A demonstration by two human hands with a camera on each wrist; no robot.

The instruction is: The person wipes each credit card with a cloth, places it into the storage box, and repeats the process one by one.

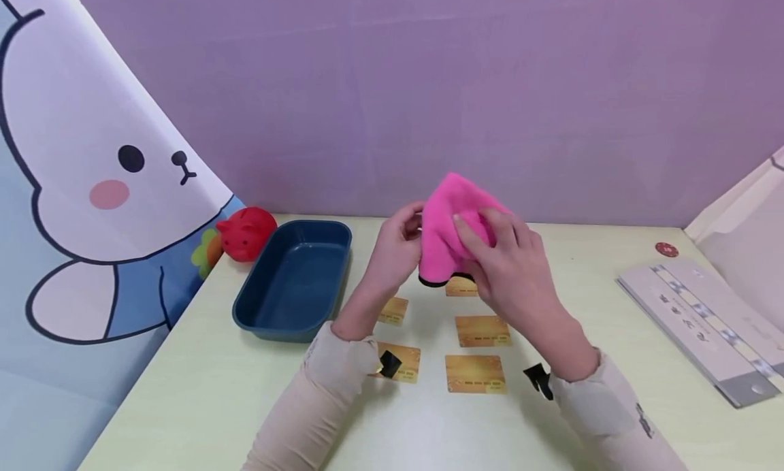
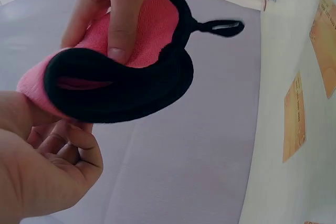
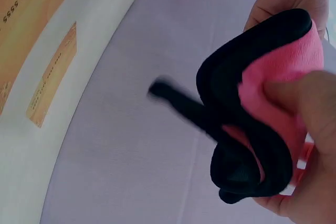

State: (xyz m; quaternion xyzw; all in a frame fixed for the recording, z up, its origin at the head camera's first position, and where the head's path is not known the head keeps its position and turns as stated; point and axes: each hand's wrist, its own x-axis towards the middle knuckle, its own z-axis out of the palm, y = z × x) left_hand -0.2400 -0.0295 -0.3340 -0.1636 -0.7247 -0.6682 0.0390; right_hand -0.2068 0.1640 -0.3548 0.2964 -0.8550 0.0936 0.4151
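Observation:
A pink cloth (image 1: 450,229) with black edging and a black hanging loop (image 2: 223,27) is held up above the table, folded over on itself. My right hand (image 1: 517,270) grips it from the right, thumb and fingers pinching a fold. At the opposite edge, my left hand (image 1: 398,243) pinches the cloth, its other fingers curled below, as the left wrist view shows. In the right wrist view the black edging (image 3: 223,85) bends in an S, and the loop hangs out blurred. Beneath the hands lie several gold cards (image 1: 482,331) on the table.
A blue tray (image 1: 245,314) stands at the left, beside a red piggy bank (image 1: 248,234). To the right lie a flat grey-white box (image 1: 698,321) and a red poker chip (image 1: 666,250). Behind the pale table (image 1: 202,403) rises a purple backdrop (image 1: 367,103).

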